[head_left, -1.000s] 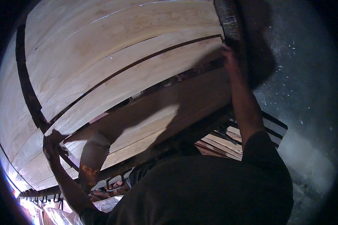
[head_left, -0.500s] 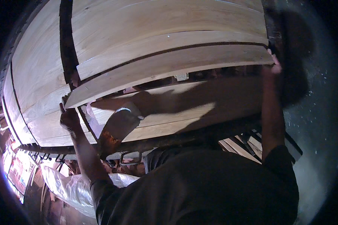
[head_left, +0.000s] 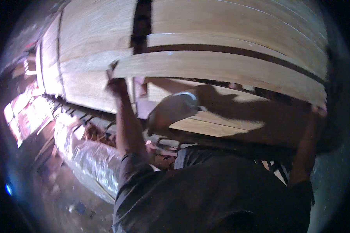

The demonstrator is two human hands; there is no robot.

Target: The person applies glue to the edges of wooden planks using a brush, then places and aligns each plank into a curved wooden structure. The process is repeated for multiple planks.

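- Long, flat, pale wooden plank (head_left: 217, 66): runs crosswise in front of the person, btwn both hands, over a run of boards; one hand at each end, prob. since smth this long would tip if held mid-span.
- L hand (head_left: 116, 86): clamped on the plank's L end, a finger sticking up along the end, prob. to steady that corner; a bit blurred.
- R hand (head_left: 318, 112): touching the plank's far R end; too dim & blurred to tell how tightly it's closed.
- Arms spread wide, w/ the hands near the ends, prob. to keep the weight even L to R.
- Wide pale wooden board panel (head_left: 237, 23): beyond the plank, approx. parallel; a narrow dark slot (head_left: 221, 50) separates the two.
- Dark upright strip (head_left: 142, 23): btwn that panel & another pale board panel (head_left: 93, 39) on the L; plank's L end reaches across below it.
- Near side: opening under the plank's edge, then pale lower boards (head_left: 210, 126), partly in shadow, prob. cast by plank & arms.
- Dark rail (head_left: 237, 141): along the near edge of the lower boards, prob. there to carry them.
- Brownish rounded object w/ whitish rim (head_left: 171, 110): over the lower boards, nearer L hand than R; can't tell what it is.
- Crumpled clear plastic sheeting (head_left: 89, 159): lower L, below the rail, apart from the plank; reason for its spot unclear.
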